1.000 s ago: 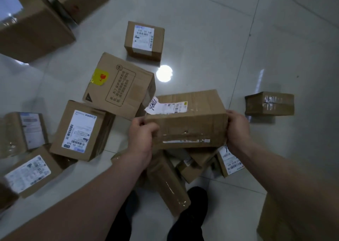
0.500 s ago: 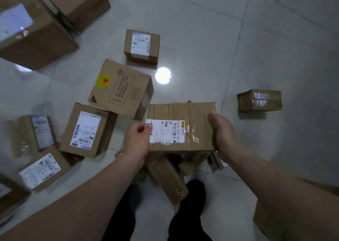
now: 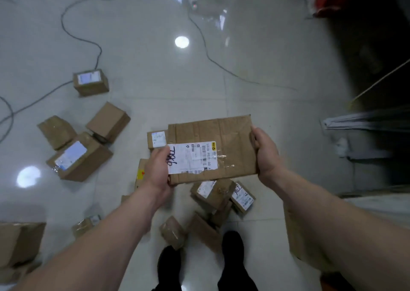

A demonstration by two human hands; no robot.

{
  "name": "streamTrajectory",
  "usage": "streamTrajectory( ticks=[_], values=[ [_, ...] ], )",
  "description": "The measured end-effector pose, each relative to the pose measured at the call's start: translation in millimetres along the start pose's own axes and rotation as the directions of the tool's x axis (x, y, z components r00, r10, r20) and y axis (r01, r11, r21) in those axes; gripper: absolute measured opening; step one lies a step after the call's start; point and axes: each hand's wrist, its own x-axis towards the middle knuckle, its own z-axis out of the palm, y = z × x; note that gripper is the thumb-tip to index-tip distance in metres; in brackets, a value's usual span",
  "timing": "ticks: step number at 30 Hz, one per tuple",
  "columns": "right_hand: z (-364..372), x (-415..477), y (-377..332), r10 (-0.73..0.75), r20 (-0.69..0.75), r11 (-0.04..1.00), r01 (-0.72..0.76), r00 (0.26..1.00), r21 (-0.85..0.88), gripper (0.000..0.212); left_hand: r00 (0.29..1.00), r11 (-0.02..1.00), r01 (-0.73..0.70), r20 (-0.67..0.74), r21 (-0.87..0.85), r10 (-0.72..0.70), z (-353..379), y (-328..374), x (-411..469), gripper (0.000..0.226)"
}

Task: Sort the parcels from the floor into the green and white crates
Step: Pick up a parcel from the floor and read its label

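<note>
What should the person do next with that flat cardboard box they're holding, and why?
Probably read the white label, then turn toward a crate. The flat brown cardboard parcel is held label-up between left hand and right hand, and no crate is in view.

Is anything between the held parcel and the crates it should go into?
Cannot tell: no green or white crate is in view. The parcel is held between the left hand and right hand, above other boxes on the floor.
</note>
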Motion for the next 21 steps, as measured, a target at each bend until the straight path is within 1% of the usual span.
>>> streamTrajectory(
  ticks=[1, 3, 4, 6, 7, 8, 11, 13, 17, 18, 21],
  values=[
    [-9, -17, -22, -0.032, -0.010, 0.999, 0.032, 0.999, 0.026, 0.079, 0.999, 1.000, -0.022, 0.038, 0.017, 0.022, 9, 20, -18, 0.015],
    [-28, -50, -62, -0.120, -0.059, 0.990, 0.124, 0.991, 0.067, 0.070, 0.991, 0.996, -0.070, 0.117, 0.063, 0.062, 30, 54, -53, 0.022],
    [-40, -64, -80, -0.163, -0.101, 0.982, 0.171, 0.982, 0.075, 0.076, 0.984, 0.991, -0.099, 0.157, 0.093, 0.083, 41, 68, -69, 0.028],
    [-66, -88, -109, -0.222, -0.187, 0.966, 0.242, 0.957, 0.091, 0.097, 0.965, 0.978, -0.152, 0.235, 0.146, 0.115, 65, 91, -99, 0.034],
    [-80, -101, -121, -0.250, -0.217, 0.954, 0.278, 0.944, 0.109, 0.101, 0.951, 0.972, -0.175, 0.283, 0.156, 0.126, 79, 100, -113, 0.036],
    [-94, -115, -134, -0.269, -0.242, 0.943, 0.306, 0.932, 0.128, 0.101, 0.931, 0.965, -0.200, 0.339, 0.172, 0.132, 93, 108, -126, 0.039],
    [-134, -165, -167, -0.314, -0.308, 0.910, 0.377, 0.898, 0.171, 0.091, 0.860, 0.929, -0.267, 0.498, 0.256, 0.110, 135, 122, -169, 0.056],
    [-165, -194, -181, -0.340, -0.368, 0.887, 0.425, 0.865, 0.180, 0.089, 0.815, 0.909, -0.306, 0.571, 0.282, 0.097, 164, 125, -200, 0.064],
    [-232, -240, -194, -0.381, -0.447, 0.839, 0.506, 0.810, 0.202, 0.087, 0.721, 0.885, -0.372, 0.687, 0.282, 0.084, 218, 116, -261, 0.060],
    [-249, -250, -194, -0.390, -0.467, 0.828, 0.524, 0.794, 0.200, 0.082, 0.702, 0.879, -0.386, 0.707, 0.281, 0.082, 231, 111, -275, 0.060],
    [-303, -281, -194, -0.414, -0.521, 0.798, 0.573, 0.747, 0.187, 0.057, 0.666, 0.863, -0.420, 0.741, 0.281, 0.083, 271, 92, -315, 0.062]
  ],
)
